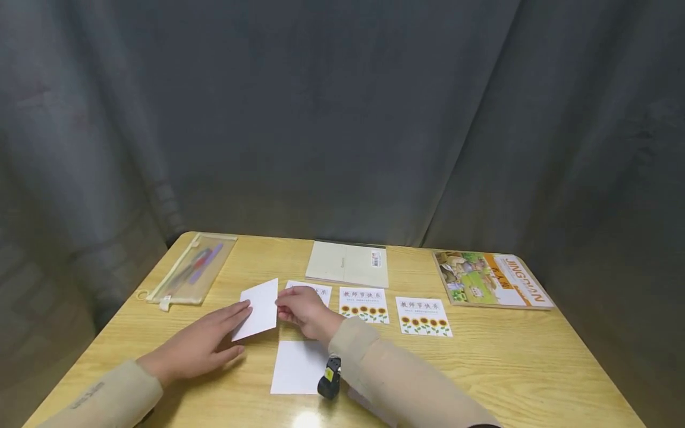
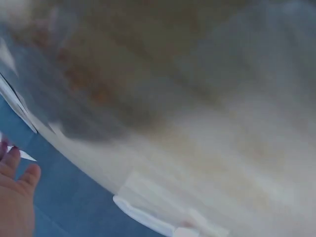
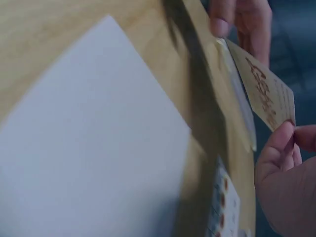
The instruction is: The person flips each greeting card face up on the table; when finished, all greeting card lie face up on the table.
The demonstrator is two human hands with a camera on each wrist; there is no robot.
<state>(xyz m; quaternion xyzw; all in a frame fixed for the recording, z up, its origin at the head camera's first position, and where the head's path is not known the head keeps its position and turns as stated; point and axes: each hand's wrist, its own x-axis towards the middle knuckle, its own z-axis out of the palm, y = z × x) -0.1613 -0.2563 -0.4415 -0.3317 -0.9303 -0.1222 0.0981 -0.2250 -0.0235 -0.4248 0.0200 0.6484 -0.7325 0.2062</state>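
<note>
A white card (image 1: 258, 310) is tilted up off the table, its blank side toward the head camera. My right hand (image 1: 306, 312) pinches its right edge between thumb and fingertips. On the left, my left hand (image 1: 200, 345) has its fingers extended at the card's other edge, the thumb spread away below. Brown lettering shows on the other face of the held card (image 3: 266, 94) in the right wrist view. Three sunflower cards lie in a row behind: one partly covered by my right hand, a middle card (image 1: 364, 305) and a right card (image 1: 424, 316). A blank white card (image 1: 297, 368) lies in front.
A zippered see-through pouch (image 1: 195, 267) with pens inside lies at the back left. At the back middle is a pale notebook (image 1: 348, 263); a colourful book (image 1: 492, 279) lies back right. Dark curtains (image 1: 342, 119) hang behind the wooden table (image 1: 508, 368).
</note>
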